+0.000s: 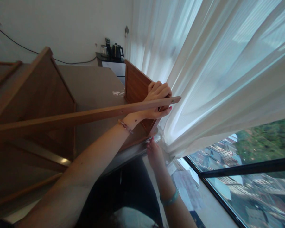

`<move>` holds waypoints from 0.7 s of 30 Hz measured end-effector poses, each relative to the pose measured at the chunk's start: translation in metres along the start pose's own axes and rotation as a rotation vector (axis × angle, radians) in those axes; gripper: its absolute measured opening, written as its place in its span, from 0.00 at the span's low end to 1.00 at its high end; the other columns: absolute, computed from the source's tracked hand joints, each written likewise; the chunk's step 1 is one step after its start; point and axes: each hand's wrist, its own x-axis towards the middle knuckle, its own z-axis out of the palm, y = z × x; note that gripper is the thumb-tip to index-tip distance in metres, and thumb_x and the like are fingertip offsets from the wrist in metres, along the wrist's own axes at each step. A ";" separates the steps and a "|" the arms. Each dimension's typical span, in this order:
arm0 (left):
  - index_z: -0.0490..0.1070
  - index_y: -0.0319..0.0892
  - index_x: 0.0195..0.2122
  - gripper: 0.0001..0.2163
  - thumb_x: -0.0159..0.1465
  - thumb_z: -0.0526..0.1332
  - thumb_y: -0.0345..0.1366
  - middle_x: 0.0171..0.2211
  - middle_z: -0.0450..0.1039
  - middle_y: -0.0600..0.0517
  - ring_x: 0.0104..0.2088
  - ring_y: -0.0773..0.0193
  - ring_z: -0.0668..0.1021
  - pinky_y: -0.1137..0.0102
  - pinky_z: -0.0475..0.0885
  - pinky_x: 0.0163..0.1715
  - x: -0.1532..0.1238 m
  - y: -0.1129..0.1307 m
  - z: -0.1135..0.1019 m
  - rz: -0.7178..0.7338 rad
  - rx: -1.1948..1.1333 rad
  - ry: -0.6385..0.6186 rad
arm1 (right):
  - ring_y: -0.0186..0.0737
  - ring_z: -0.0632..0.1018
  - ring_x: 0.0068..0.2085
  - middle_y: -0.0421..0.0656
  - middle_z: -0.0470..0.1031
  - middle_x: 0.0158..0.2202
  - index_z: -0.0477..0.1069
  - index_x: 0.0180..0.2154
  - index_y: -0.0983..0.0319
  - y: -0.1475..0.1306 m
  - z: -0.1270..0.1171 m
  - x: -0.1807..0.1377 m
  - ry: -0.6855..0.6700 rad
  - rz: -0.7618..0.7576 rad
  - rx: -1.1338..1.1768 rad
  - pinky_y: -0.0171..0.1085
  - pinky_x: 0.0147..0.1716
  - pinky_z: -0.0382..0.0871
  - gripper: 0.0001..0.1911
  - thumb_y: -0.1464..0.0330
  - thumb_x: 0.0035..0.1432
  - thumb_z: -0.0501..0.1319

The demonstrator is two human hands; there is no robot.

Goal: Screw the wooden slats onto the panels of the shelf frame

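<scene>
Wooden panels everywhere on this table [95, 85] — the left hand [156, 95] is wrapped tight around the top corner of an upright panel [135, 87] near the table's far right edge, fingers curled over the top and thumb underneath. A long slat [97, 115] runs across the view in front of that hand and passes over the wrist, which has a bead bracelet [125, 126] on it. The right hand [154, 152] is lower down at the table edge, fingertips pinched narrow on something small and shiny right at the panel's base — can't tell what it is, too small. There's a teal band [169, 199] on that wrist. Off to the left sits a bigger slanted wooden frame [38, 91]. White sheer curtain [216, 63] hangs just right of the hands, and below it a window [247, 177] shows rooftops and trees. Back by the wall there's a black kettle [117, 50] on a small cabinet [111, 65]. Some pale marks show on the tabletop, but they're not readable.
</scene>
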 end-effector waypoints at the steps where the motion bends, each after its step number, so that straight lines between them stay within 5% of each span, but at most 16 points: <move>1: 0.63 0.43 0.38 0.20 0.63 0.50 0.56 0.35 0.66 0.47 0.40 0.53 0.68 0.53 0.58 0.46 0.000 0.000 0.000 0.009 0.004 0.001 | 0.27 0.68 0.22 0.36 0.71 0.25 0.68 0.34 0.61 0.000 0.002 0.000 0.016 0.020 0.051 0.27 0.17 0.56 0.27 0.49 0.42 0.70; 5: 0.63 0.43 0.37 0.20 0.63 0.50 0.56 0.34 0.66 0.47 0.39 0.53 0.68 0.54 0.58 0.45 0.001 0.000 -0.002 0.025 0.013 -0.009 | 0.31 0.73 0.25 0.35 0.73 0.27 0.62 0.41 0.58 0.003 0.007 -0.003 0.142 -0.171 -0.036 0.28 0.21 0.62 0.27 0.49 0.48 0.68; 12: 0.63 0.45 0.38 0.19 0.62 0.50 0.56 0.36 0.66 0.47 0.40 0.52 0.68 0.53 0.57 0.46 0.000 -0.002 0.000 0.013 -0.011 -0.010 | 0.36 0.72 0.31 0.40 0.70 0.29 0.67 0.32 0.60 0.015 -0.011 0.006 0.267 -0.800 -0.768 0.36 0.32 0.68 0.14 0.57 0.62 0.59; 17: 0.64 0.45 0.39 0.20 0.62 0.50 0.57 0.37 0.67 0.46 0.42 0.50 0.68 0.52 0.56 0.47 0.000 -0.003 0.001 -0.010 -0.004 -0.034 | 0.38 0.76 0.38 0.45 0.74 0.39 0.71 0.41 0.60 0.014 -0.039 0.017 0.054 -1.109 -1.048 0.39 0.38 0.74 0.07 0.64 0.65 0.57; 21: 0.65 0.45 0.38 0.20 0.63 0.49 0.57 0.37 0.67 0.46 0.42 0.50 0.69 0.51 0.57 0.47 0.000 -0.002 0.000 -0.001 0.007 -0.045 | 0.44 0.76 0.49 0.49 0.74 0.47 0.66 0.57 0.57 0.006 -0.063 0.023 -0.185 -1.244 -1.251 0.44 0.47 0.76 0.18 0.68 0.65 0.57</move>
